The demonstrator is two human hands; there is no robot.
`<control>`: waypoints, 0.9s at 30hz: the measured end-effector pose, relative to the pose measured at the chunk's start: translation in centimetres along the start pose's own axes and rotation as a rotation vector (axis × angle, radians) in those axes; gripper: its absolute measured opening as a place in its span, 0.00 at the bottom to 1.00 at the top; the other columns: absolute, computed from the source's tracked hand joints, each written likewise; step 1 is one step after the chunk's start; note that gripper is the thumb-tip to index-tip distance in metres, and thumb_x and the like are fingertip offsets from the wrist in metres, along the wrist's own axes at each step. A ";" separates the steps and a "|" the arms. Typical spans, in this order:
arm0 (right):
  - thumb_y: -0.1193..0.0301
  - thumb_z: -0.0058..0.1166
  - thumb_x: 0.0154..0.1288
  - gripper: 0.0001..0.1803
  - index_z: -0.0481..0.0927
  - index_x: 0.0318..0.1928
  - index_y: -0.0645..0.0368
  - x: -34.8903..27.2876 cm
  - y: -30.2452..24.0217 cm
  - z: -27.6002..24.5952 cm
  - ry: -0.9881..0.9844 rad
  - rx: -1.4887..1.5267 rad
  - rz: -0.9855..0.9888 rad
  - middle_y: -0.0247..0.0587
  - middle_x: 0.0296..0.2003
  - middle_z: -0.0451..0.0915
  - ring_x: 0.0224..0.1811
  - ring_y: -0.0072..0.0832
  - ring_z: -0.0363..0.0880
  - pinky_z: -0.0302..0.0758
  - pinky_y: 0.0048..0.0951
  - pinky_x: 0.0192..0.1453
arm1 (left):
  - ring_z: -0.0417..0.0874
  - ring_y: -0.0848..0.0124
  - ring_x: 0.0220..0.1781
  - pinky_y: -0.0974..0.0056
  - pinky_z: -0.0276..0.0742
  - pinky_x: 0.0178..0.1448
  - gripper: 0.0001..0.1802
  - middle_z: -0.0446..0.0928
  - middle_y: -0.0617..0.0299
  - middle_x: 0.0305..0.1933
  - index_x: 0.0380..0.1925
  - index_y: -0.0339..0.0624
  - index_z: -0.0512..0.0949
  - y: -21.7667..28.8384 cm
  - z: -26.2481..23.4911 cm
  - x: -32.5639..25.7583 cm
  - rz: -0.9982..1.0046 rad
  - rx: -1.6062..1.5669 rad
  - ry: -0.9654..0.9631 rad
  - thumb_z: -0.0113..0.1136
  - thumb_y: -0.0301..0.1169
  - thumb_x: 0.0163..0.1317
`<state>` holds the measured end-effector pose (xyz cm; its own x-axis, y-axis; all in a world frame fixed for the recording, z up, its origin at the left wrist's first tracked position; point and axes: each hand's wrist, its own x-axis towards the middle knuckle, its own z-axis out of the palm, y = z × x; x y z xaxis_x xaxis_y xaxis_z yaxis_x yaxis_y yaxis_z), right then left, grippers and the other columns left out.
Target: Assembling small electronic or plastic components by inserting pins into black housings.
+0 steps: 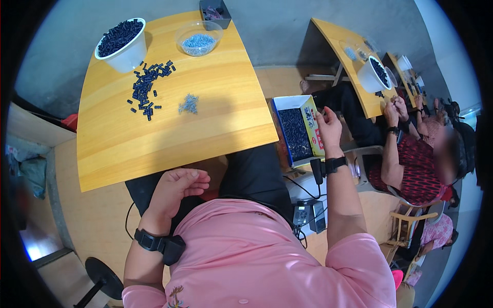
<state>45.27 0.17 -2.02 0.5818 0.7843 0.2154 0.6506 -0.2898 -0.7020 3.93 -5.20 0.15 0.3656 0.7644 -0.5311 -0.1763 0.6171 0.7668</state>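
My left hand (pixel 184 188) is in front of the table's near edge, its fingers curled together with the thumb against them. Whatever may lie inside it is hidden. My right hand (pixel 330 126) is at the right wall of an open cardboard box (pixel 317 141), fingers bent and tips close together; anything between them is too small to make out. Many small black tube-like pieces (pixel 295 131) fill the bottom of the box. On the table (pixel 215 118) lie a loose heap of short black pieces (pixel 145 90) and a small pile of silvery metal pieces (pixel 189 103).
A white tub (pixel 128 55) heaped with black pieces, a clear bowl (pixel 199 49) of metal pieces and a dark bin (pixel 215 13) stand along the far side. To the right, a person in a patterned red top (pixel 411 164) works at another table (pixel 344 49). Cables hang below the box.
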 end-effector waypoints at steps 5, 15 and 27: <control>0.76 0.54 0.60 0.06 0.80 0.36 0.64 -4.5 -3.1 2.0 -0.397 0.425 -0.063 0.30 0.27 0.79 0.29 0.15 0.74 0.70 0.18 0.33 | 0.82 0.68 0.40 0.68 0.78 0.45 0.15 0.80 0.54 0.39 0.39 0.32 0.78 -0.6 -1.0 -1.1 -0.055 0.093 -0.069 0.52 0.35 0.64; 0.72 0.52 0.53 0.10 0.81 0.36 0.61 -17.2 -11.5 7.9 -1.393 0.125 -0.913 0.48 0.31 0.79 0.34 0.39 0.79 0.74 0.31 0.37 | 0.79 0.69 0.37 0.69 0.73 0.44 0.16 0.81 0.59 0.38 0.41 0.37 0.80 -4.1 -4.4 0.0 -0.036 0.673 -0.193 0.61 0.33 0.54; 0.77 0.52 0.53 0.10 0.82 0.37 0.61 -18.1 -12.7 7.7 -1.855 0.349 -0.606 0.44 0.33 0.79 0.36 0.32 0.77 0.73 0.26 0.42 | 0.80 0.69 0.30 0.67 0.75 0.37 0.12 0.81 0.57 0.29 0.35 0.39 0.82 -4.3 -4.6 -0.8 -0.095 0.927 -0.269 0.62 0.33 0.51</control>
<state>22.72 -6.12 -2.21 -0.9216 0.2976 -0.2492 0.2919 0.1081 -0.9503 0.23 -7.65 -4.40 0.5583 0.5795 -0.5936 0.6133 0.1935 0.7658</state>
